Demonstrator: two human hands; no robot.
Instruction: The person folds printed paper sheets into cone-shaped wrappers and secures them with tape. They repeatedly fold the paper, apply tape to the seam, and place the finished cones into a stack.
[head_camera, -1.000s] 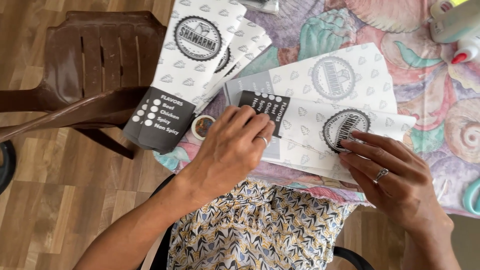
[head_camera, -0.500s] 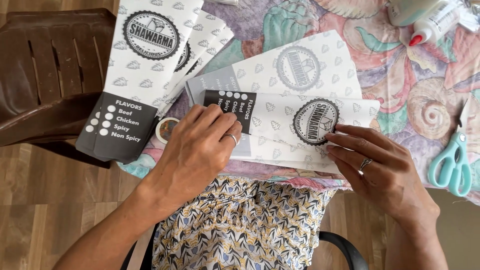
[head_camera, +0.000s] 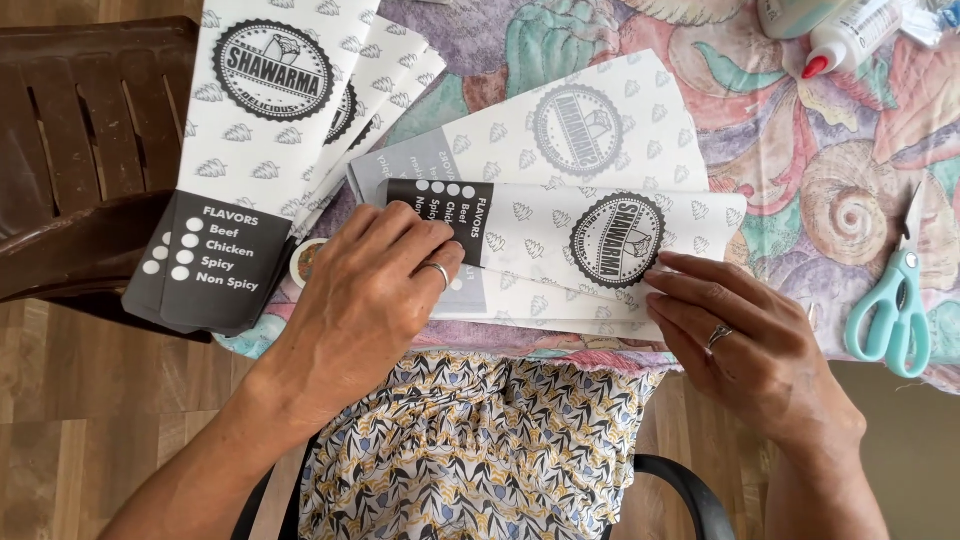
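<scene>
A white printed paper food sleeve (head_camera: 560, 250) with a round black logo and a black end panel lies folded on the table's near edge. My left hand (head_camera: 370, 290) presses flat on its left end, over the black panel. Fingers of my right hand (head_camera: 740, 335) rest on its right end and lower edge. A second, unfolded sleeve (head_camera: 590, 125) sits underneath it.
A stack of similar sleeves (head_camera: 265, 130) hangs over the table's left edge, above a brown plastic chair (head_camera: 80, 150). Teal scissors (head_camera: 890, 310) lie at the right. A white glue bottle with a red tip (head_camera: 850, 40) is at the top right. The tablecloth (head_camera: 830, 170) has a seashell print.
The view has shifted so the scissors now show at the right. My hands stay on the folded sleeve, the left sliding a little along its left end.
</scene>
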